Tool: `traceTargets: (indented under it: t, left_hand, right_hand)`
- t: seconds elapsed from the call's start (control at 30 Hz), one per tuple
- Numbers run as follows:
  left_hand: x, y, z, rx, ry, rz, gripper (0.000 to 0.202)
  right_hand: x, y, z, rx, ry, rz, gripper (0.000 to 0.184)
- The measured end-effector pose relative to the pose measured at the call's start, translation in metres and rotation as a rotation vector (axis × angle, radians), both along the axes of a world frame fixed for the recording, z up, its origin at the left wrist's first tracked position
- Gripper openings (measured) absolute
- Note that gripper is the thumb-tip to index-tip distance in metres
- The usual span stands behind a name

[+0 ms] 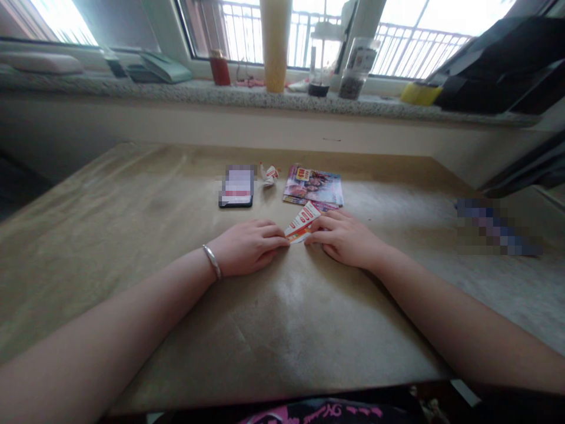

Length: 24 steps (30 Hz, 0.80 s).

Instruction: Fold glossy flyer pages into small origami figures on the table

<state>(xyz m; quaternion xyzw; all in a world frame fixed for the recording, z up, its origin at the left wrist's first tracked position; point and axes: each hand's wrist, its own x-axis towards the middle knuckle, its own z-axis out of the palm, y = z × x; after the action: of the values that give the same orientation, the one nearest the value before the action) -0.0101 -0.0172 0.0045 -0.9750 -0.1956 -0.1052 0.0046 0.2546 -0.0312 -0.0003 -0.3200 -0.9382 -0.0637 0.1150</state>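
A small folded paper, white with red print and an orange strip, lies on the table between my two hands. My left hand, with a silver bangle at its wrist, has its fingers closed on the paper's lower left corner. On the other side, my right hand pinches the paper's right edge. Just beyond the right hand rests a stack of printed leaflets. Farther off on the left is a crumpled or folded paper piece with red print, beside a phone whose screen is lit.
The tan table reaches back to a wall below a granite sill. Along the sill stand a red jar, a tall yellow cylinder, clear containers and a yellow roll. A blurred dark strip lies at the right.
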Motion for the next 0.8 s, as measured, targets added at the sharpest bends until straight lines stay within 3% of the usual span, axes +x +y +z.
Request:
traceTargets:
  t: [0.8]
  left_hand:
    - [-0.007, 0.004, 0.002, -0.071, -0.075, -0.045, 0.027]
  right_hand:
    - [0.017, 0.002, 0.005, 0.011, 0.042, 0.011, 0.026]
